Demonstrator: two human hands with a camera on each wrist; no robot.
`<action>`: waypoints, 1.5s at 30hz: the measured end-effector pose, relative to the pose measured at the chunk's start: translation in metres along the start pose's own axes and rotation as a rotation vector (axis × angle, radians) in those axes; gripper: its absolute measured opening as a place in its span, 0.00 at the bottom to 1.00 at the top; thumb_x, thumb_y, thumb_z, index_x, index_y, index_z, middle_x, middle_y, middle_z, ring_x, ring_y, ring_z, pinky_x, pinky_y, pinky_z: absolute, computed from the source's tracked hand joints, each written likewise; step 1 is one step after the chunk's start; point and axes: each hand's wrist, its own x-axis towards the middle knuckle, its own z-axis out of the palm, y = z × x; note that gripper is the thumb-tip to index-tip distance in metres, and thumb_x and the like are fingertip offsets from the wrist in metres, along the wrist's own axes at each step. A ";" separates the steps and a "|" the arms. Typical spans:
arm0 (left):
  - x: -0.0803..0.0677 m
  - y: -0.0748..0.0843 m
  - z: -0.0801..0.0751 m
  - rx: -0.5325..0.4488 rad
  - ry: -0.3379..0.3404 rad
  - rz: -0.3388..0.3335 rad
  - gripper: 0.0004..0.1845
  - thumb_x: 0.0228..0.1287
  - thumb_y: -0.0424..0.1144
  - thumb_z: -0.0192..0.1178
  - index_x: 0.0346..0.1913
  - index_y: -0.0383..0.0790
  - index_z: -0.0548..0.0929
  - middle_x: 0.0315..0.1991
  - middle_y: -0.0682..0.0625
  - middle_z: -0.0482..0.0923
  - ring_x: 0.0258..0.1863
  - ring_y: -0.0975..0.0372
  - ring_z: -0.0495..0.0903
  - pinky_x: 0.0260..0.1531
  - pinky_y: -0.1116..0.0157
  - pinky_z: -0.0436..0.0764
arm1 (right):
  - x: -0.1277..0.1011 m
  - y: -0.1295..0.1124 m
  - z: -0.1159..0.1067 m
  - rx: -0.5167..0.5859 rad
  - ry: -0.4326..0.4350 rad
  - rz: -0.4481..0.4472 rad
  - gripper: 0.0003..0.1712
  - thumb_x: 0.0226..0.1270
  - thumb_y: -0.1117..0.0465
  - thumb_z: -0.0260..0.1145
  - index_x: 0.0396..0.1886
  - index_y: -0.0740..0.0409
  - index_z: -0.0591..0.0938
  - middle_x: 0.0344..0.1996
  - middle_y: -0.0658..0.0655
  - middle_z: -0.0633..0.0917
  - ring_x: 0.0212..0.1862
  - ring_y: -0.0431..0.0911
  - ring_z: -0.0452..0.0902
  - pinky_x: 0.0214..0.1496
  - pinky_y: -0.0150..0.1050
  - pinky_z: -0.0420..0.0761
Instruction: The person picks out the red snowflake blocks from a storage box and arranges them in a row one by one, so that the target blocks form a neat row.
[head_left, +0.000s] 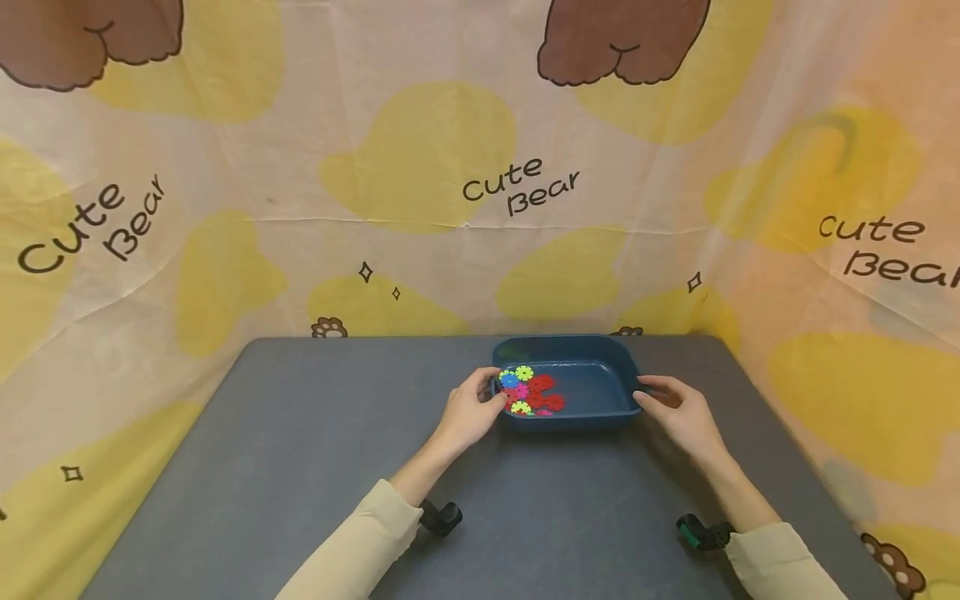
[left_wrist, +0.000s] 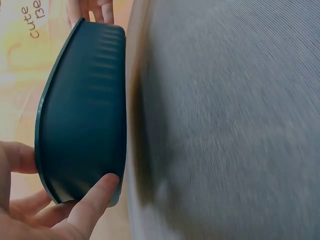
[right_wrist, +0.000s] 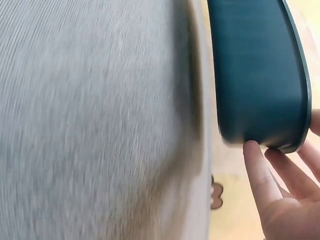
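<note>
Both hands hold a dark blue-green plastic bin (head_left: 600, 383) at its two ends, near the table's far side. My left hand (head_left: 468, 410) grips the left end, its thumb at the rim and its fingers against the outer wall. The opposite end is held by my right hand (head_left: 686, 421) in a similar way. A gap shows between the bin (left_wrist: 85, 110) and the table in the left wrist view, so it appears raised. Several notched toy discs, including red ones (head_left: 542, 384), a blue one (head_left: 510, 380) and yellow ones (head_left: 524, 373), lie in its left part.
The grey table (head_left: 337, 433) has its far edge right behind the bin. A printed cloth (head_left: 420, 167) hangs behind and along the sides. Each wrist wears a black strap device, one at the left (head_left: 441, 518) and one at the right (head_left: 705, 533).
</note>
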 end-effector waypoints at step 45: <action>-0.059 -0.079 -0.109 -0.153 0.030 -0.165 0.22 0.63 0.32 0.58 0.61 0.41 0.74 0.63 0.40 0.70 0.61 0.49 0.72 0.40 0.56 0.83 | -0.002 -0.043 0.102 0.036 -0.273 -0.073 0.27 0.61 0.48 0.68 0.57 0.52 0.78 0.55 0.55 0.79 0.53 0.52 0.78 0.48 0.46 0.80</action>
